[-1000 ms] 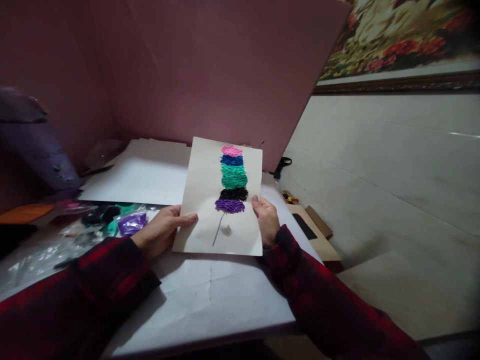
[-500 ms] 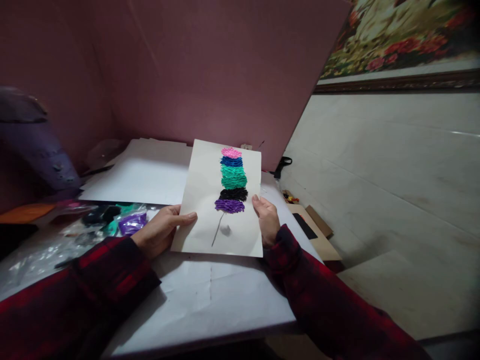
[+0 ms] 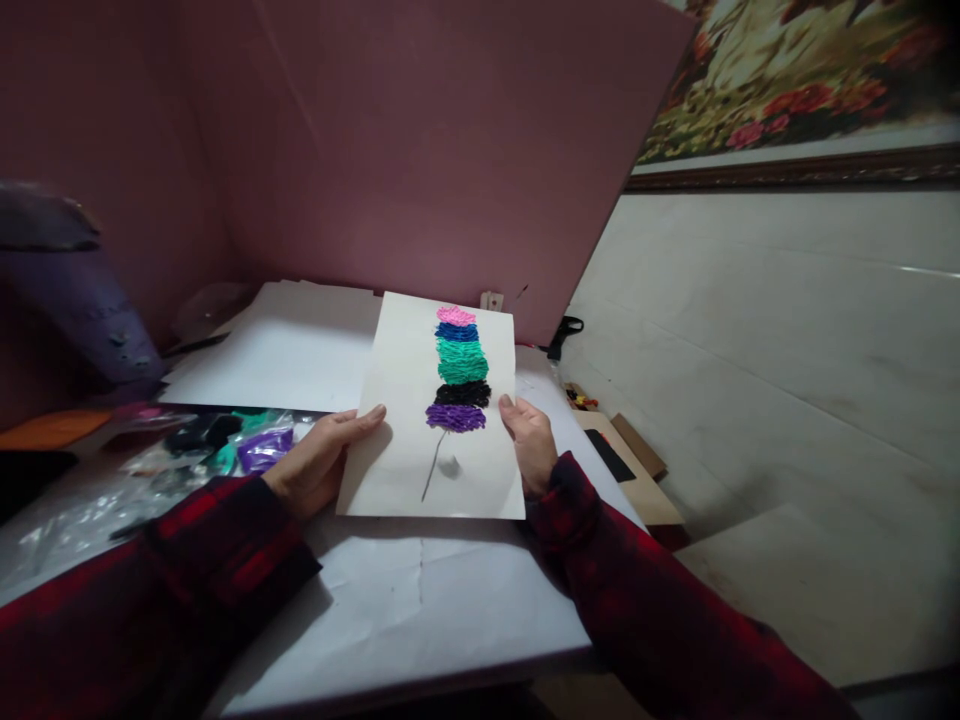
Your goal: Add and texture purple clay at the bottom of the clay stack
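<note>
Craft sheet (image 3: 409, 455) gripped by side edges between left hand (image 3: 319, 462) and right hand (image 3: 531, 448), both closed on it, long axis pointing away over bench (image 3: 420, 600)

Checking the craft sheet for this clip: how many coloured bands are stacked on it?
5 on the sheet: pink band on top, then blue band, green band, black band, purple band lowest.

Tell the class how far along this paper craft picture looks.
Done: five coloured textured bands, pink down to purple, stacked on the sheet. In hand: left hand and right hand hold the sheet's edges. Left, perhaps: only a thin drawn stem below; bags of material lie at left.
</note>
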Demonstrator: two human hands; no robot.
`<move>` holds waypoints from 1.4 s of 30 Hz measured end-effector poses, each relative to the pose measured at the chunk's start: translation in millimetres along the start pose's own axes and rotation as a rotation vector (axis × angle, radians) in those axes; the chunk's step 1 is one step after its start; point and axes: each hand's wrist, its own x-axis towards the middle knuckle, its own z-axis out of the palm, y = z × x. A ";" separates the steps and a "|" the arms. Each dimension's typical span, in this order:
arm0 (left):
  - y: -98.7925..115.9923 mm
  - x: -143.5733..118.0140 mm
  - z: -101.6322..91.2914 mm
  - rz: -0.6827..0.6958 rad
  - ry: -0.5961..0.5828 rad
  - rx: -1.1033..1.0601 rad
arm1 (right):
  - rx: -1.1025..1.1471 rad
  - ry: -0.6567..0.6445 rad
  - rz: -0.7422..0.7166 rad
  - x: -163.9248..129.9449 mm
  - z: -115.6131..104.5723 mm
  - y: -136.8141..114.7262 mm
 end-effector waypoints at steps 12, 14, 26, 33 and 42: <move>-2.4 -0.4 -0.5 0.026 0.053 0.036 | -0.003 -0.064 0.017 -2.7 4.4 3.0; -3.6 0.0 -1.3 0.037 0.055 0.053 | -0.001 -0.071 0.023 -3.6 5.0 2.7; -5.2 3.8 -4.8 0.043 0.073 0.070 | 0.036 -0.075 0.027 -3.4 6.2 1.9; -2.5 1.6 -0.5 0.034 0.090 0.069 | 0.039 -0.082 0.036 -4.0 7.0 1.0; -5.1 2.8 -5.6 0.020 0.085 0.072 | 0.020 -0.097 0.061 -4.1 7.7 -0.7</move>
